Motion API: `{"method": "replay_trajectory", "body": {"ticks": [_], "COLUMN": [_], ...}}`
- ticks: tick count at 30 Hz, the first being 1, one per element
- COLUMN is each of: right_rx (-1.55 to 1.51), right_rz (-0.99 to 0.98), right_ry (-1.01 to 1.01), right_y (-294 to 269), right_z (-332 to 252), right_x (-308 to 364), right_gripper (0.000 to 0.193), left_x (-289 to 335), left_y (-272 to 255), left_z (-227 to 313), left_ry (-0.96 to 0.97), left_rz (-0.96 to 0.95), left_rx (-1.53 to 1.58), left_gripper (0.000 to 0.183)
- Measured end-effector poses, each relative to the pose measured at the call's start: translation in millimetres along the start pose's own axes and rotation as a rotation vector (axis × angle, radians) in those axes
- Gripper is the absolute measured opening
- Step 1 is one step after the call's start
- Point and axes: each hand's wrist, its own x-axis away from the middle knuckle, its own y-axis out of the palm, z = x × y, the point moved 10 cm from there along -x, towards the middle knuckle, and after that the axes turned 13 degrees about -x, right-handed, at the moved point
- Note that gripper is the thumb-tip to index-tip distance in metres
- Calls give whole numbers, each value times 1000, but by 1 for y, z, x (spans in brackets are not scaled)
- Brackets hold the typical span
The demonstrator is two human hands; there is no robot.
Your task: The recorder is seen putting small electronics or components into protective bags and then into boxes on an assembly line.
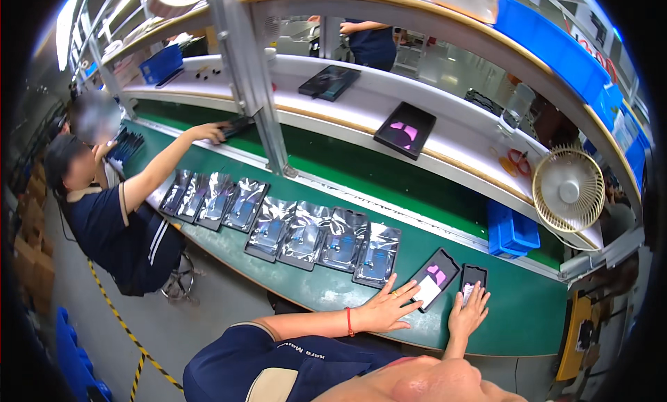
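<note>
My left hand (390, 306), a red cord at its wrist, is open with fingers spread. Its fingertips reach the lower edge of a black tray (450, 260) holding pink pieces (435, 273) and a white card (426, 291). Just right of that tray lies a smaller, narrow black tray (474, 270) with a white label or card inside. My right hand (470, 310) rests over its near end, fingers stretched out and partly covering it. To the left of my left hand is a black tray under clear film (377, 254), the nearest in a slanting row of several.
A co-worker (114, 201) at the left reaches an arm over the green conveyor (333, 159) with a dark object in hand. A cream fan (568, 188) and blue bins (512, 230) stand at the right. Another black tray (406, 129) sits on the white shelf.
</note>
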Motion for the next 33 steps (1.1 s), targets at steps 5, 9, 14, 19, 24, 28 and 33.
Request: {"method": "replay_trajectory", "body": {"ticks": [5,9,14,19,24,28,33], "right_rx": [-94,-134,-221,-308,-304,-280,-282], "right_rz": [92,160,191,242,278,275,324], "right_ry": [-57,-108,-158,-157,-179,-161,-157], "right_y": [-5,-11,-15,-25,-21,-22,-32], "right_z": [3,-5,-7,4,-3,-5,-2], "right_x": [2,3,6,10,5,3,8], "right_gripper": [63,62,58,51,42,42,42], "left_x": [-2,0,1,-7,-11,-16,-22], "left_y": [1,-5,-14,-22,-30,-36,-39], "left_z": [1,2,6,10,9,9,15], "left_ry": [-10,4,80,74,66,39,74], "left_rz": [-17,29,88,128,132,143,146], "left_rx": [-53,-45,-86,-24,-49,12,41], "left_gripper": [57,42,27,26,26,20,17]}}
